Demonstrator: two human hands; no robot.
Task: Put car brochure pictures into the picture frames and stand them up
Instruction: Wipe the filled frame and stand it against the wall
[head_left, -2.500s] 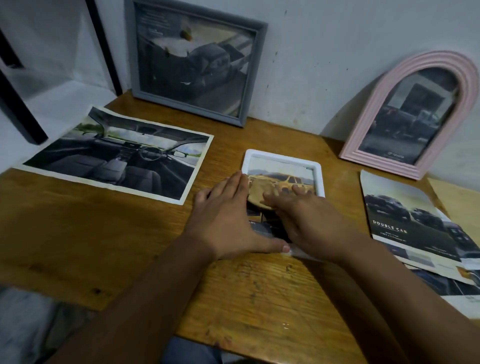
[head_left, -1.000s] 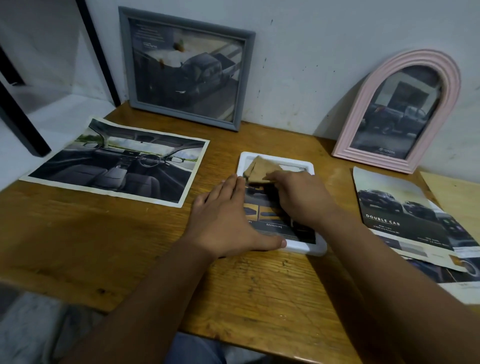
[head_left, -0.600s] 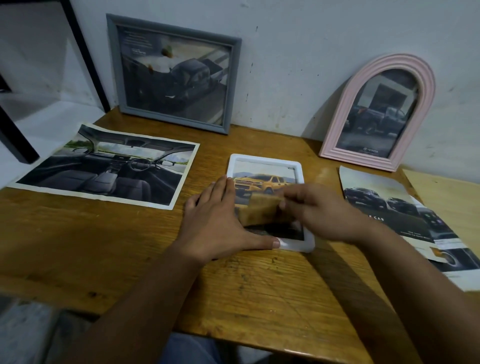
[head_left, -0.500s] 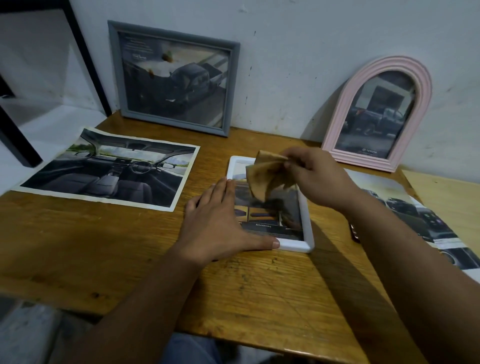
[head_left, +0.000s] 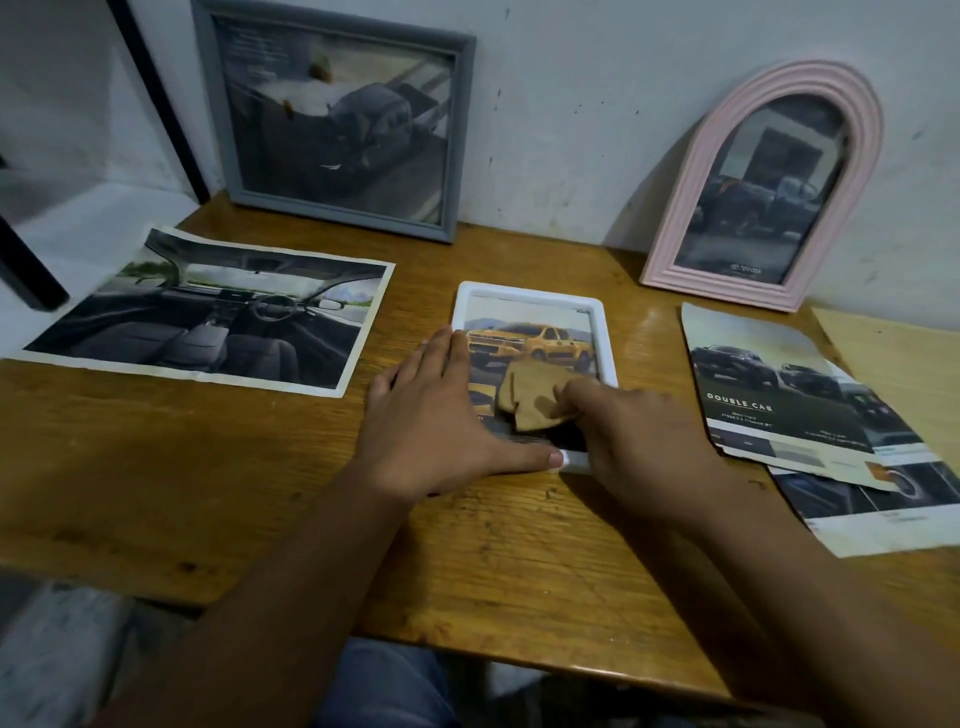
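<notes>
While the left hand (head_left: 434, 423) is laid flat with straight fingers along the left edge of the white frame (head_left: 532, 296), its thumb stretched across the frame's near edge, a tan cloth (head_left: 527, 392) is pinched under the curled fingers of the right hand (head_left: 634, 441) and pressed onto the glass. The two hands are held close together, thumb tip nearly at the right hand. Flat on the wooden table (head_left: 260, 493) the white frame is seen, with a yellow-truck picture (head_left: 530, 340) inside it. At ten o'clock from the hands a loose car-interior picture (head_left: 218, 317) is spread flat. At eleven o'clock a grey frame (head_left: 337, 119) with a dark pickup picture is stood against the wall (head_left: 571, 104). At one o'clock a pink arched frame (head_left: 769, 192) is leaned against the same wall. At three o'clock brochure pages (head_left: 795, 400) marked DOUBLE CAB are overlapped on the table.
</notes>
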